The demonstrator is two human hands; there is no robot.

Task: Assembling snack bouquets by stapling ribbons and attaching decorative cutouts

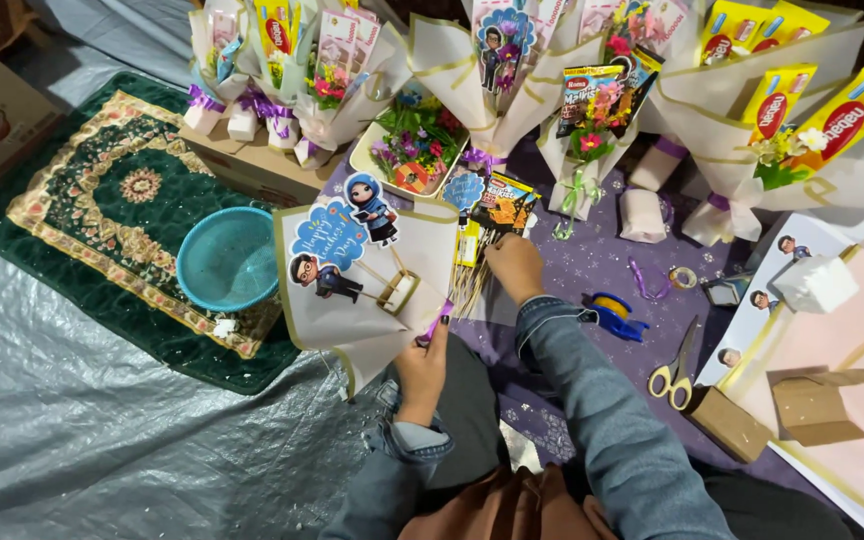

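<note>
The left hand (422, 368) pinches the lower point of a cream wrapping paper cone (372, 290), thumb and fingers pressed together around the gathered base, where a bit of purple shows. The cone lies open across the person's lap and the purple cloth (592, 265), and cartoon figure toppers on sticks (337, 250) rest on its face. The right hand (515, 268) sits just to the right of the cone, fingers curled down onto a bundle of thin wooden sticks (472, 285); whether they grip the sticks or only press on them cannot be told. A snack packet (500, 208) lies just above that hand.

A turquoise plastic basket (227, 258) stands on the green patterned rug (102, 200), touching the cone's left edge; it looks bare inside. A cream tray (362, 160) beyond the cone holds small artificial flowers in purple, red and green. Finished bouquets (782, 120) of wrapped snacks line the far edge. To the right lie a blue tape dispenser (614, 315), yellow-handled scissors (677, 370) and a small cardboard box (727, 420), near pink paper sheets (852, 340)
</note>
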